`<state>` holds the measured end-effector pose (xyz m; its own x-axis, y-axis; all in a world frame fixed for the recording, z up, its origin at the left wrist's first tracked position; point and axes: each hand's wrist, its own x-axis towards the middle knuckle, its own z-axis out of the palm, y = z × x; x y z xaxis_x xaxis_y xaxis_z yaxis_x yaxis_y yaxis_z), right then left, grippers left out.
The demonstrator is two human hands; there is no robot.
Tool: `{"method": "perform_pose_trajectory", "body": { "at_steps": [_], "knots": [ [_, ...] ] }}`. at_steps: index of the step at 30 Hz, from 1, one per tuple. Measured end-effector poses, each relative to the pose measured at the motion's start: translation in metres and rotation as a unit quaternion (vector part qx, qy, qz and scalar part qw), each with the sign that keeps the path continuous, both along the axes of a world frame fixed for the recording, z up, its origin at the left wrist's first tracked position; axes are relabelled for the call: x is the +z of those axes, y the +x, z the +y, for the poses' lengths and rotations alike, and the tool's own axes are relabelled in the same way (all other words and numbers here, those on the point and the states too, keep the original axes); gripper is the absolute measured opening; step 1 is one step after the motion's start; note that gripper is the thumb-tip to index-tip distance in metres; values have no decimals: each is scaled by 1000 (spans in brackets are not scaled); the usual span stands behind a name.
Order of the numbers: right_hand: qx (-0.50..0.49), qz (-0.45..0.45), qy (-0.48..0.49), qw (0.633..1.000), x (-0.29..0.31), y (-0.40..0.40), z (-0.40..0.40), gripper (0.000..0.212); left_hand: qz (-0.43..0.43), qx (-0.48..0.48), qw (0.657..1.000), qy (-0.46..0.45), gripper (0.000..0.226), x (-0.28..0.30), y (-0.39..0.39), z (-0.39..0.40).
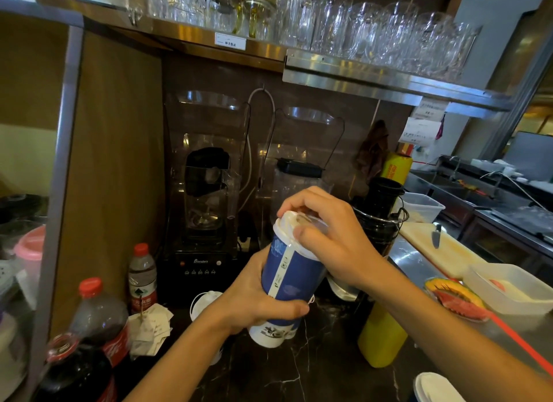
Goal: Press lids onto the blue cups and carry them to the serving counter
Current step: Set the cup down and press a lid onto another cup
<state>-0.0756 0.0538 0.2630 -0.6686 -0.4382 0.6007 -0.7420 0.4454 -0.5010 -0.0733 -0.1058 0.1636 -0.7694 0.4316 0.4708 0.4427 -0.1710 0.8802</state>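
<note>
A tall blue cup [288,277] with a white base is held tilted above the dark marble counter [314,368]. My left hand [254,301] grips its lower half. My right hand [326,237] sits over the top, fingers curled on the white lid [285,220], thumb against the rim. A second blue cup with a white lid [435,386] shows at the bottom right edge, cut off by the frame.
Two blenders [206,192] and a black juicer [383,210] stand behind the cup. Cola bottles [95,327], a water bottle [143,276] and paper slips lie left. A yellow container [381,339], a cutting board with a knife [437,235] and a plastic-wrapped melon half [457,301] sit right.
</note>
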Motion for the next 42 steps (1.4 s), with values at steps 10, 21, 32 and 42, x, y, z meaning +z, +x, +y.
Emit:
{"method": "perform_pose_trajectory", "body": {
  "at_steps": [10, 21, 32, 42],
  "knots": [
    [-25, -139, -51, 989, -11, -11, 5, 52, 71, 211, 974, -50, 87, -9, -15, 9],
    [-43, -35, -108, 993, -13, -7, 1, 27, 92, 183, 978, -26, 84, -1, -9, 8],
    [88, -101, 8, 991, 13, -24, 19, 47, -27, 83, 996, -6, 65, 8, -12, 9],
    [2, -39, -69, 997, 38, -41, 6, 29, 71, 260, 963, -11, 86, 32, -10, 14]
  ]
}}
